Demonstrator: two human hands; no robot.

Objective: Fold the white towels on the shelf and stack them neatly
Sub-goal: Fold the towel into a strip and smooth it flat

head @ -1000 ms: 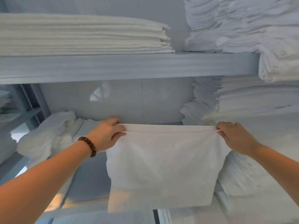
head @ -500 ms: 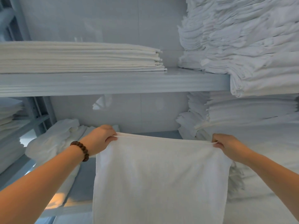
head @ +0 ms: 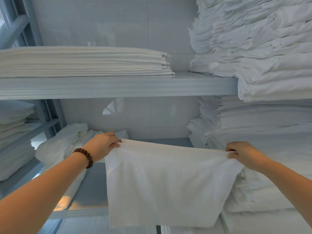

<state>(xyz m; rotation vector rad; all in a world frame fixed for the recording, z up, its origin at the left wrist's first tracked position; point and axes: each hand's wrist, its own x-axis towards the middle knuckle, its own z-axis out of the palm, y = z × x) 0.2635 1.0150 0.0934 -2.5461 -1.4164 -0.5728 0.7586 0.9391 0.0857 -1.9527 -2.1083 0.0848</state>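
A white towel [head: 167,181] hangs doubled in front of the lower shelf [head: 94,188], its top edge stretched level. My left hand [head: 101,146], with a bead bracelet on the wrist, pinches the towel's top left corner. My right hand [head: 241,154] pinches the top right corner. The towel's lower edge hangs below the shelf's front lip. A loose heap of white towels [head: 60,146] lies on the lower shelf just left of my left hand.
A tall stack of folded towels [head: 263,132] fills the lower shelf's right side. On the upper shelf [head: 118,86] sit a flat folded stack [head: 81,62] at left and a high ragged pile [head: 253,39] at right. More stacks [head: 15,137] stand on a side rack.
The view has tilted upward, showing more of the upper shelf. Both hands keep pinching the towel's top corners, and the towel still hangs stretched between them.
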